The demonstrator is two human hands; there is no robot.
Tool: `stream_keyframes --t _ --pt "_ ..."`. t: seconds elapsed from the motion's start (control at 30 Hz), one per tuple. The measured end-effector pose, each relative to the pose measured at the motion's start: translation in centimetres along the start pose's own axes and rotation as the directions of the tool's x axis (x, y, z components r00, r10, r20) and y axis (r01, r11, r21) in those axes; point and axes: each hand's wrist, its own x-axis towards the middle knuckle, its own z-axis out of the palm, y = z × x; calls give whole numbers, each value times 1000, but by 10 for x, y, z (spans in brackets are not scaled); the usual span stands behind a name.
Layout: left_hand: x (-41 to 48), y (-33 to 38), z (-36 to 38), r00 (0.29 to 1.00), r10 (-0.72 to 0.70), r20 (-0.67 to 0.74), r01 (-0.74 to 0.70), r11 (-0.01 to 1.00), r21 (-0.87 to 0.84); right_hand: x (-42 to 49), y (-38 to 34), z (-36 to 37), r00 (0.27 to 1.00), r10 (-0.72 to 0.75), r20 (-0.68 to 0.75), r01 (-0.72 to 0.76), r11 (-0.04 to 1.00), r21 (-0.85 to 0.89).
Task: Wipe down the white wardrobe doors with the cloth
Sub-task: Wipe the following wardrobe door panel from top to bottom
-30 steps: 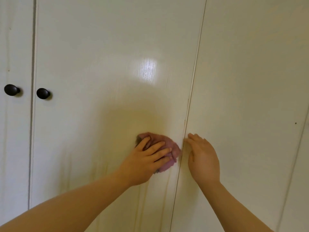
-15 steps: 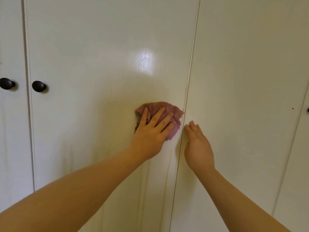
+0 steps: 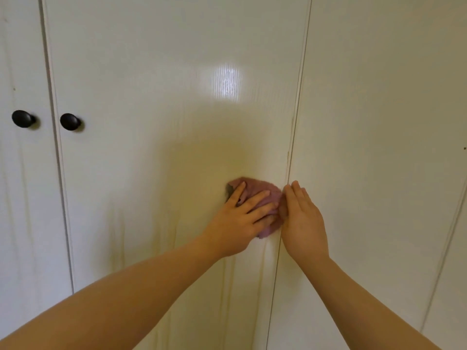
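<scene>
Step in hand: wiping the right margin of the middle wardrobe door (image 3: 177, 97), beside the seam (image 3: 294, 137) it shares with the right-hand door (image 3: 379, 122).
Cloth: purple cloth (image 3: 260, 189), bunched into a pad and pressed to the middle door just left of the seam, well right of and lower than the black knobs (image 3: 69, 121).
Left hand: left hand (image 3: 240, 221) lies on the cloth, fingers straight and spread, pressing rather than clutching.
Right hand: right hand (image 3: 302, 223) is flat with fingers straight and together. It rests at the seam, touches the cloth's right edge and holds nothing.
Technique (judged): press evenly through the whole palm, overlap the strokes, and run the pad into the seam groove, where faint dark marks show.
Orientation: the pad is wadded, with no distinct front. Its longer extent seems to run diagonally, upper left to lower right.
</scene>
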Motion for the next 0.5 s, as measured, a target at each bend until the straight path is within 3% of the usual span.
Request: stream_keyframes --t 0.13,0.4,0.5 --pt "6 -13 -6 991 -136 -13 136 990 42 -1 4 12 994 26 -109 -25 1000 14" --pt "-11 -47 -9 993 80 87 -85 995 54 -1 -7 22 974 124 -188 -136 989 -53" --pt "-58 -74 -14 997 66 40 -69 995 71 -2 -14 23 971 108 -213 -129 988 -87"
